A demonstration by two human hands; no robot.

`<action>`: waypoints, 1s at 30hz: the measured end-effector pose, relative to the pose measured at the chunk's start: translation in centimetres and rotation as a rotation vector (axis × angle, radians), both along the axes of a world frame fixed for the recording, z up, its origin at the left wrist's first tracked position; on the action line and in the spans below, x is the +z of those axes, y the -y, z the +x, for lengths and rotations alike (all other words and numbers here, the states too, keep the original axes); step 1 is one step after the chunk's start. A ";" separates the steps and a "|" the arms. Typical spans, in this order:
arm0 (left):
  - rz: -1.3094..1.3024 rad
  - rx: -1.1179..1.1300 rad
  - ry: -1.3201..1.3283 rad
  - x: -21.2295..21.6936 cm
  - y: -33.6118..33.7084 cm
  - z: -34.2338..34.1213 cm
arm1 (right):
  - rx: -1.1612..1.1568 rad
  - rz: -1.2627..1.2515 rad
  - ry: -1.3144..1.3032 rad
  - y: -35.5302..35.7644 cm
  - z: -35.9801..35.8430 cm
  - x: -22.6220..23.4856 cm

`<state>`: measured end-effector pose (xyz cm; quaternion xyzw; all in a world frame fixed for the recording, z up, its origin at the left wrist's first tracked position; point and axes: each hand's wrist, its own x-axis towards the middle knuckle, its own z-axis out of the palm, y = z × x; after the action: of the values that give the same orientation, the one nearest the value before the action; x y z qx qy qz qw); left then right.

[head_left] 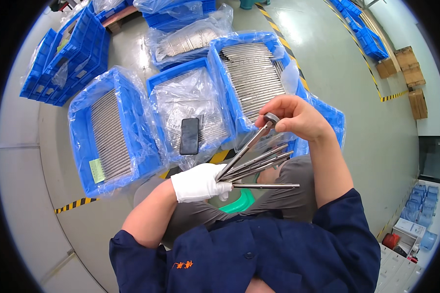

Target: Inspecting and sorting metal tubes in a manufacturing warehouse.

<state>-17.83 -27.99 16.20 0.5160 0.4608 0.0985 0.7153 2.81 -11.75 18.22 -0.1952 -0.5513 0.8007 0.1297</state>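
— What is the gloved left hand (199, 182) gripping?
— A fan of metal rods (255, 166), spreading toward three o'clock.
— And the bare right hand (298, 117)?
— It pinches the top rod's head, with blue crates (113, 131) at eleven o'clock.

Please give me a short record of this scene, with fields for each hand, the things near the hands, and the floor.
left hand: white-gloved left hand grips a fan of metal rods at one end
right hand: bare right hand pinches the head of one rod
in front: blue bins lined with clear plastic, holding rows of rods
on middle bin: black phone
floor: grey, with yellow-black tape
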 end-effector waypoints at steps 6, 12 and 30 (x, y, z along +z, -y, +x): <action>-0.074 0.031 0.035 -0.3 0.2 0.2 | -0.009 0.124 0.040 0.5 0.3 0.7; 0.008 0.036 0.086 -0.8 0.1 0.2 | 0.015 0.081 0.134 1.1 -0.7 0.6; -0.510 0.464 0.548 -2.9 -0.3 0.5 | -0.132 1.673 0.181 7.6 -5.9 -4.8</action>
<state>-17.36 -27.66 13.29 0.1605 0.3674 0.2727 0.8746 -3.10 -19.34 13.45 -0.1301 -0.9584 0.1005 0.2334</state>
